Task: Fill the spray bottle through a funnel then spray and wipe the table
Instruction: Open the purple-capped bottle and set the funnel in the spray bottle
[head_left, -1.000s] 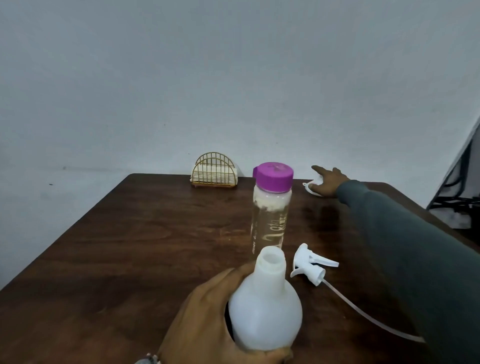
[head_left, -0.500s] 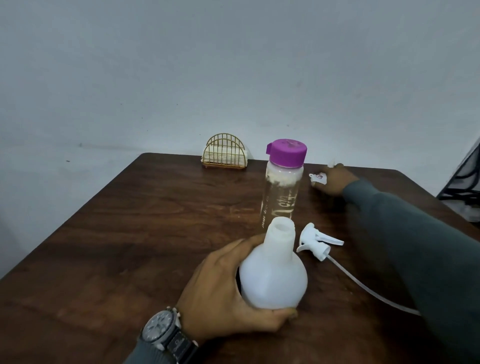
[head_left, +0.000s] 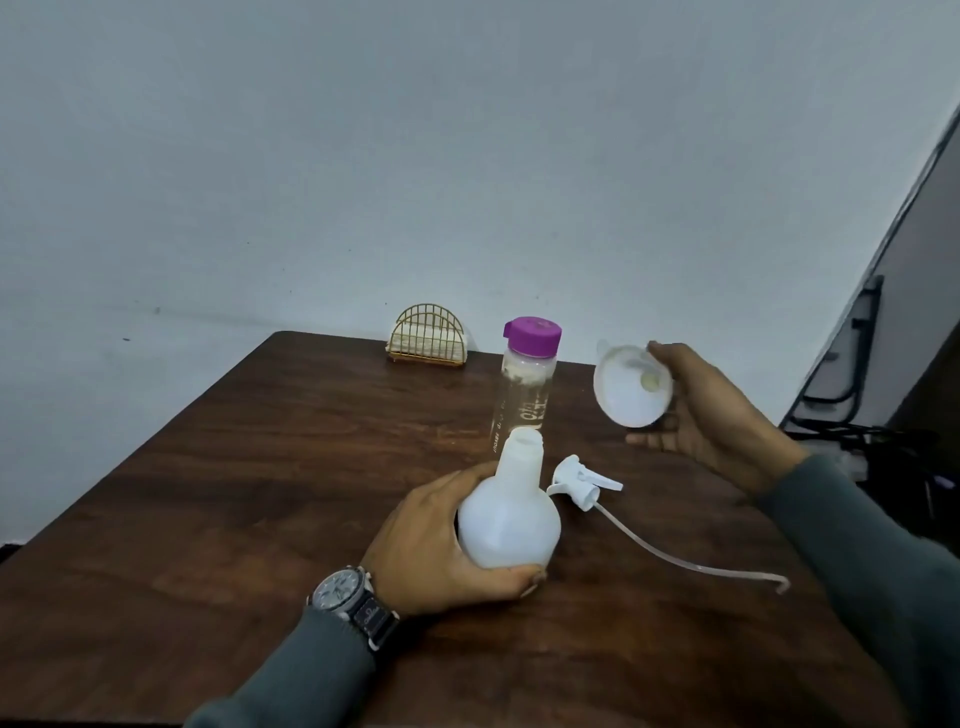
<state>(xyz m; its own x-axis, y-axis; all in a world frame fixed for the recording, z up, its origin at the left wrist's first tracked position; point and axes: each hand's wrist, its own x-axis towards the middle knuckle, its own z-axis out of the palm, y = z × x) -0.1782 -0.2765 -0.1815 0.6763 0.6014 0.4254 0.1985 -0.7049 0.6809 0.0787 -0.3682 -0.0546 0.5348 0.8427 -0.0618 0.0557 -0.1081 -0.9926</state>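
A white round spray bottle (head_left: 511, 514) stands upright and uncapped on the brown wooden table (head_left: 234, 493). My left hand (head_left: 436, 545) grips its body from the left. My right hand (head_left: 711, 410) holds a white funnel (head_left: 631, 384) in the air, above and to the right of the bottle, its wide mouth turned toward me. The white spray head (head_left: 582, 480) with its long clear tube lies on the table just right of the bottle. Behind the bottle stands a clear bottle with a purple cap (head_left: 524, 384), holding liquid.
A gold wire napkin holder (head_left: 427, 338) with napkins sits at the table's far edge by the grey wall. Dark furniture and cables (head_left: 883, 415) stand off the table's right side. A watch is on my left wrist.
My right hand has lifted the funnel off the far right of the table and brought it nearer, toward the bottle. My left hand kept its grip on the spray bottle.
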